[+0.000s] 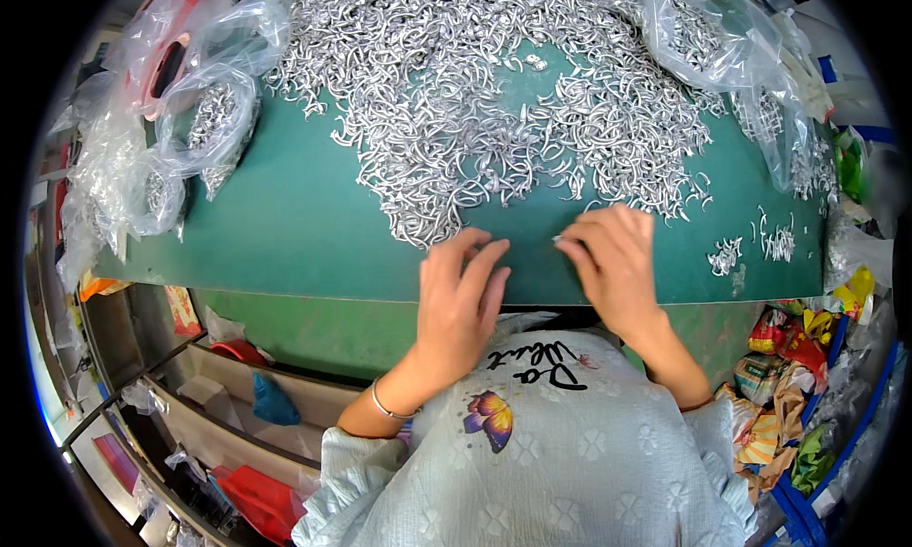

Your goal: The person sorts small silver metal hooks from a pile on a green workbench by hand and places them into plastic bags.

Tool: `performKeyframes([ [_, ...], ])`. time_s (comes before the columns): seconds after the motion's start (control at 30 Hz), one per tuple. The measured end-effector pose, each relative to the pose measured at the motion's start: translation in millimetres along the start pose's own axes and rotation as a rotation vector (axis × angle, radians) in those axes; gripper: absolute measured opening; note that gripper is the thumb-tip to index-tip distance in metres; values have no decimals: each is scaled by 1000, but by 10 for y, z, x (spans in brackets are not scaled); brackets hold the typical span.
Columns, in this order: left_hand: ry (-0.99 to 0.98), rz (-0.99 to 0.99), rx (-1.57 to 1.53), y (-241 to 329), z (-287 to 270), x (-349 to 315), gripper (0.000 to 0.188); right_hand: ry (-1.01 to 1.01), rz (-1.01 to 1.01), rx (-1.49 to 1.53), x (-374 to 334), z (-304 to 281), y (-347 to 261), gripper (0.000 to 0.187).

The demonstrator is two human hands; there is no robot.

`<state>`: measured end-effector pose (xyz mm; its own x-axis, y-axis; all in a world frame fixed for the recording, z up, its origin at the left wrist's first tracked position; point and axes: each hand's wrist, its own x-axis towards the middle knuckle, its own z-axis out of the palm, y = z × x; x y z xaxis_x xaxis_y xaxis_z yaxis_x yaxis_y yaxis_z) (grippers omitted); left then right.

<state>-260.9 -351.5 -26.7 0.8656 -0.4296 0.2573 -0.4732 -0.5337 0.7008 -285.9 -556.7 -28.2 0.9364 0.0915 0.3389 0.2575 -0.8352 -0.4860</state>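
Note:
A large heap of small curved silver metal pieces (446,129) spreads over the green tabletop (313,243). My left hand (458,295) hovers by the near tip of the heap. Its fingers are loosely bent, thumb and forefinger apart, and nothing shows between them. To its right, my right hand (616,262) pinches a small silver piece (559,238) between thumb and fingertips; only a bit of that piece shows. Its knuckles are close to the heap's front edge.
Clear plastic bags with silver pieces stand at the left (218,119) and far right (708,34). Two small piles (777,241) lie near the table's right end. Below left is a shelf (237,404) with a red box; colourful packages (774,366) fill the lower right.

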Motion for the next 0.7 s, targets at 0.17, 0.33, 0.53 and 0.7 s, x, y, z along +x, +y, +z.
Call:
performKeyframes([
  [0.17, -113, 16, -57, 73, 147, 36, 39, 99, 241, -350, -344, -388, 395, 12],
  [0.33, -42, 86, 179, 15, 227, 356, 40, 88, 431, -562, -501, -570, 404, 19],
  [0.53, -193, 191, 409, -60, 412, 572, 47, 21, 193, -222, 6, -136, 128, 31],
  [0.7, -115, 155, 468, -184, 267, 556, 38, 65, 141, -127, -255, -148, 211, 27],
])
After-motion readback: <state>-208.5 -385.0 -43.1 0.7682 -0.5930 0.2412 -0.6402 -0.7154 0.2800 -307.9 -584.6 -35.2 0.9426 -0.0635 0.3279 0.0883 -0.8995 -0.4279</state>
